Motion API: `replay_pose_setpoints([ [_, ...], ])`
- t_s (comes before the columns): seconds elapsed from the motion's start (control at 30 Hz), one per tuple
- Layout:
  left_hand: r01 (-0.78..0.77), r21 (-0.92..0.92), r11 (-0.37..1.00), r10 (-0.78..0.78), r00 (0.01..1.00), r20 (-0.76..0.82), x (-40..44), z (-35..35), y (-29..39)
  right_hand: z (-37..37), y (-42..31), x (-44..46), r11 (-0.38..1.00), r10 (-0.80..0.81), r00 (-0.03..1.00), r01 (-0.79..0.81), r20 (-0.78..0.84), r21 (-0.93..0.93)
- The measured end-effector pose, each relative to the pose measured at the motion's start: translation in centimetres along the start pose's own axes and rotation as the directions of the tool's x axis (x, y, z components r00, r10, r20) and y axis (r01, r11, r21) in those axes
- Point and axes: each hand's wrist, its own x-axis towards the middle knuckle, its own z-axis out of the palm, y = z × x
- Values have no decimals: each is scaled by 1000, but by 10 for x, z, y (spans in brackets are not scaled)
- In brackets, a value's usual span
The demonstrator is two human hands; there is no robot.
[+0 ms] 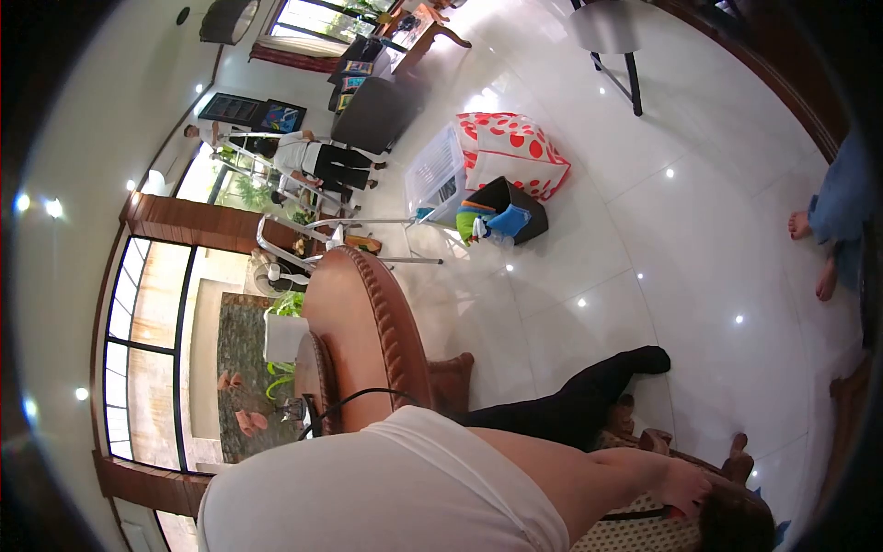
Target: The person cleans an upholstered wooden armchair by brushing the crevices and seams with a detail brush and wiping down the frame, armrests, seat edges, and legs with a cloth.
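A white sleeve [368, 483] fills the bottom of the sideways-tilted view. From it an arm, seemingly my left, reaches right and down. My left hand [685, 483] is closed at the carved wooden edge of a chair with a dotted seat [635, 534]. A dark brown, blurred thing [736, 524] lies against its fingers; what they grip is hidden. A black-clad leg [561, 396] stretches across the floor beside the chair. My right hand does not show.
A round-edged wooden table [354, 322] stands left of the leg. Ahead are a black bin [524, 207] with cloths, a red-dotted bag [515, 152], a clear container [437, 175] and ladders [317, 221]. People [313, 156] stand farther off; another person's bare feet [800, 225] show at right.
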Motion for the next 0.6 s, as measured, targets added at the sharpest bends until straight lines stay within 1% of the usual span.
replay_pose_setpoints([
  [0.07, 43, -193, 980, -20, 993, 117, 5, -36, 6, -1, 0, -1, 1000, 8, 1000, -8, -7, 13],
  [0.1, 12, -188, 982, 11, 992, 123, 5, -45, 15, -1, 1, -2, 1000, 17, 1000, -16, -15, 17],
  [0.17, 79, -202, 976, -70, 996, 53, 7, -58, 17, -4, 0, -5, 999, 41, 998, -40, -38, 26],
  [0.23, 99, -127, 987, -79, 985, 156, -5, 1, 4, -6, -3, -11, 997, 69, 996, -66, -58, 44],
  [0.3, 9, -114, 993, -7, 1000, 26, -8, -7, 7, -12, -10, -13, 994, 97, 992, -92, -77, 63],
  [0.37, 69, -147, 987, -54, 993, 103, -11, -15, 2, -20, -17, -12, 990, 124, 989, -117, -86, 82],
  [0.4, 222, -247, 943, -168, 961, 221, -9, -17, 3, -24, -18, -12, 988, 136, 986, -128, -97, 91],
  [0.43, 386, -306, 870, -275, 896, 349, -5, -20, 0, -29, -17, -12, 984, 154, 982, -144, -107, 101],
  [0.47, 524, -332, 784, -292, 784, 548, 7, -35, -1, -32, -17, -14, 981, 173, 977, -159, -124, 115],
  [0.5, 668, -303, 679, -300, 630, 716, 14, -44, -6, -35, -17, -17, 976, 193, 972, -176, -134, 130],
  [0.53, 455, -322, 830, -245, 817, 523, 1, -41, -8, -37, -15, -22, 972, 209, 967, -189, -145, 141],
  [0.57, 218, -289, 932, -126, 944, 306, -15, -28, -11, -40, -15, -27, 967, 221, 964, -197, -150, 162],
  [0.6, 183, -258, 949, -116, 960, 254, -16, -27, -7, -44, -14, -29, 961, 236, 959, -206, -158, 186],
])
